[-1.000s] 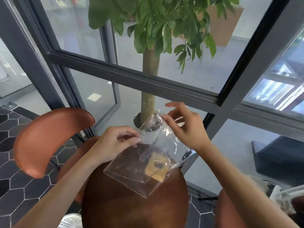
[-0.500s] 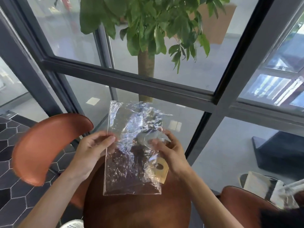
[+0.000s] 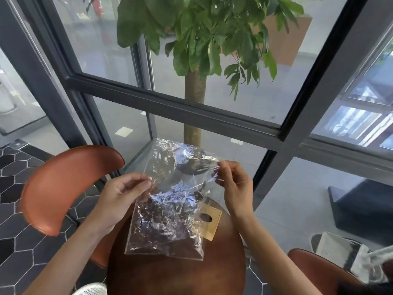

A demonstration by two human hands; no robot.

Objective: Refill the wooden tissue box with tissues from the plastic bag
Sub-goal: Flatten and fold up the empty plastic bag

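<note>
A clear, crinkled plastic bag [image 3: 168, 211] hangs upright above the round brown table [image 3: 176, 273]. My left hand [image 3: 125, 194] pinches the bag's left edge near the top. My right hand [image 3: 236, 188] pinches the top right corner, stretching the upper edge between both hands. No tissues show inside the bag. The light wooden tissue box [image 3: 210, 222], with an oval hole in its top, lies on the table behind the bag's lower right part, mostly hidden by the plastic.
An orange-brown chair back [image 3: 63, 188] curves at the left, and another chair [image 3: 319, 271] sits at the lower right. A potted tree trunk [image 3: 194, 103] rises behind the table against dark window frames. A white bag [image 3: 344, 258] lies on the floor at the right.
The bag was lifted off the table and turned upright. My right hand slid from the bag's middle to its top right corner, pulling the top edge wider; the left hand keeps its grip on the left edge.
</note>
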